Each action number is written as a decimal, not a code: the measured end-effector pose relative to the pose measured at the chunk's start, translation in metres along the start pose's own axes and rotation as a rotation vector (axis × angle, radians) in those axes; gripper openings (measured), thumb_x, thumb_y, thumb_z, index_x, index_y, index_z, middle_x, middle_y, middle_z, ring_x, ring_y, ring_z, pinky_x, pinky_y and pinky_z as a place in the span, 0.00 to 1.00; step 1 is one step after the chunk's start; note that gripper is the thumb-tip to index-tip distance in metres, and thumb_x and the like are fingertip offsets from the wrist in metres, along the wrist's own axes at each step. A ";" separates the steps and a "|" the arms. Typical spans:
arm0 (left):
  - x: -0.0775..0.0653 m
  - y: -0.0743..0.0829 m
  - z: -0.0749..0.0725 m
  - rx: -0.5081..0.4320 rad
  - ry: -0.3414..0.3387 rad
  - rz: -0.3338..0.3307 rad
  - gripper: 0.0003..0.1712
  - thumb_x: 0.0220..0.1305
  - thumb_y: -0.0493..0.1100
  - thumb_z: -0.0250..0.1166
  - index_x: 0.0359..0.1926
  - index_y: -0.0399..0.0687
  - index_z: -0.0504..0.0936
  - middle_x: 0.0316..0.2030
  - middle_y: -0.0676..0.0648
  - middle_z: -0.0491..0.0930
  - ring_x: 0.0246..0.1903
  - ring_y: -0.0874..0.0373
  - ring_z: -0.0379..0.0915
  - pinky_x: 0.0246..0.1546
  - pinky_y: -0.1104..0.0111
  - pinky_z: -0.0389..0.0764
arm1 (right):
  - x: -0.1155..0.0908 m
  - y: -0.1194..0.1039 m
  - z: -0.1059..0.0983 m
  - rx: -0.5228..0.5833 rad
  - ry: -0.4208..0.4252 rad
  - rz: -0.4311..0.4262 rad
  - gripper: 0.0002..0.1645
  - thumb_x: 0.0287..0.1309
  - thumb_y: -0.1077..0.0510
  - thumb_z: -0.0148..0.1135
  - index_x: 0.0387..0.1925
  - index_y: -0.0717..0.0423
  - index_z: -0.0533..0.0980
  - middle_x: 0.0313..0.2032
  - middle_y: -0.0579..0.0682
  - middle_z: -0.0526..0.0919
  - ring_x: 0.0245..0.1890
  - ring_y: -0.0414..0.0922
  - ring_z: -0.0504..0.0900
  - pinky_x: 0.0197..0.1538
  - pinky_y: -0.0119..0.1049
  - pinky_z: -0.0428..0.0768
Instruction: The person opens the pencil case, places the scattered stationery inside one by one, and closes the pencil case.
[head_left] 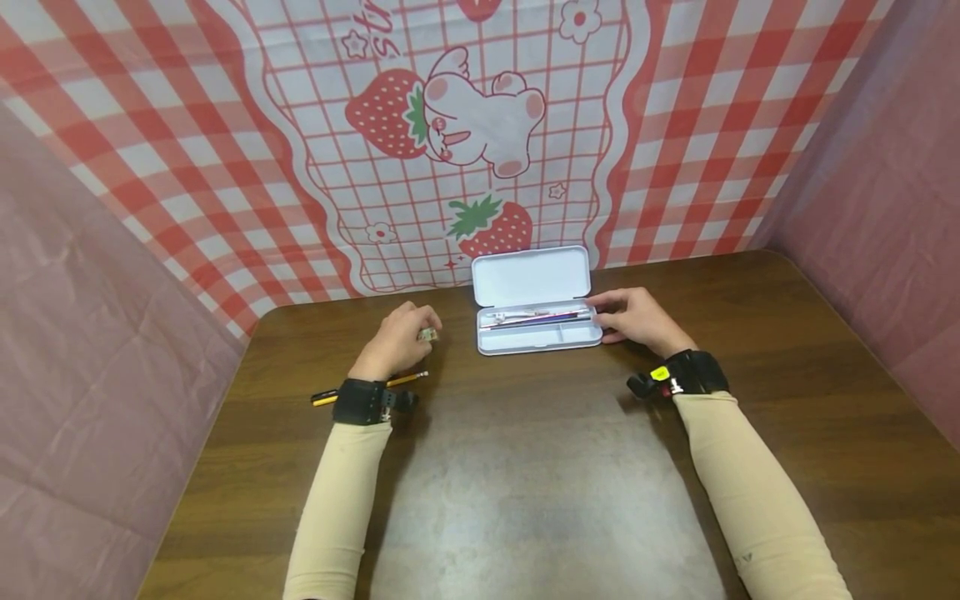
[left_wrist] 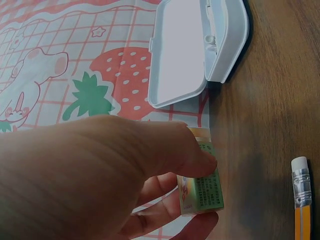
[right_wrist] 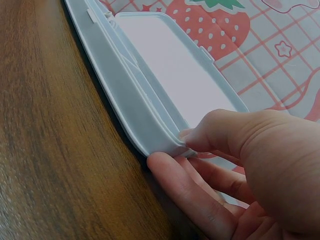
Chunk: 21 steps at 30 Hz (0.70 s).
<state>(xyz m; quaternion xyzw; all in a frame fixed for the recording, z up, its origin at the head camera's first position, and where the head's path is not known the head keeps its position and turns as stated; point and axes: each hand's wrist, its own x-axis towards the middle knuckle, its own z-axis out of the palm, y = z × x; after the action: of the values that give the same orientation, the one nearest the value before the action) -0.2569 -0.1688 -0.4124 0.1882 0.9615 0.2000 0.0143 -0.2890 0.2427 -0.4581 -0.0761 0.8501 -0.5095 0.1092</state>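
Note:
My left hand (head_left: 401,337) pinches a small eraser in a printed green sleeve (left_wrist: 204,187) between thumb and fingers, above the table left of the pencil case. The white pencil case (head_left: 517,340) stands with its lid (head_left: 532,279) raised against the cloth backdrop. Pens and slim items (head_left: 536,318) lie in its rear compartment; a divider splits the front one. At the case's right end, my right hand (head_left: 636,321) grips the wall, thumb (right_wrist: 200,137) on the rim and fingers outside.
Under and beside the left wrist lie a yellow pencil (head_left: 405,380) with a white eraser tip and a black pen or pencil (head_left: 324,394), partly hidden. A red-and-white checked cloth (head_left: 697,167) hangs behind the brown table (head_left: 510,467). Pink cloth (head_left: 862,208) flanks both sides.

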 end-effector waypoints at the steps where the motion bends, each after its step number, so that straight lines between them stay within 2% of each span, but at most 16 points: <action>1: 0.000 0.000 0.000 0.001 -0.001 0.001 0.18 0.55 0.31 0.67 0.48 0.46 0.82 0.44 0.42 0.77 0.45 0.47 0.73 0.49 0.52 0.79 | 0.000 0.000 0.000 0.004 -0.001 -0.002 0.24 0.63 0.62 0.65 0.61 0.58 0.78 0.59 0.65 0.76 0.35 0.49 0.82 0.33 0.32 0.88; 12: 0.004 0.006 0.004 0.004 -0.026 0.002 0.18 0.56 0.31 0.66 0.48 0.45 0.83 0.44 0.42 0.77 0.46 0.48 0.72 0.50 0.52 0.79 | 0.001 0.001 0.002 0.030 -0.004 -0.003 0.24 0.62 0.63 0.65 0.60 0.59 0.78 0.58 0.66 0.76 0.34 0.48 0.82 0.33 0.33 0.88; 21: 0.010 0.016 0.000 -0.010 0.023 0.030 0.17 0.56 0.31 0.67 0.48 0.45 0.83 0.44 0.43 0.77 0.46 0.48 0.73 0.50 0.53 0.80 | 0.001 0.000 0.001 0.024 -0.001 0.004 0.24 0.62 0.63 0.65 0.61 0.59 0.78 0.59 0.66 0.76 0.34 0.48 0.83 0.33 0.33 0.88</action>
<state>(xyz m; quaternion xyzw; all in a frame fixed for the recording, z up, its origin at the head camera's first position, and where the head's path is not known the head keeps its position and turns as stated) -0.2608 -0.1515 -0.4054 0.2003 0.9576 0.2072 0.0012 -0.2893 0.2418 -0.4582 -0.0732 0.8439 -0.5197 0.1114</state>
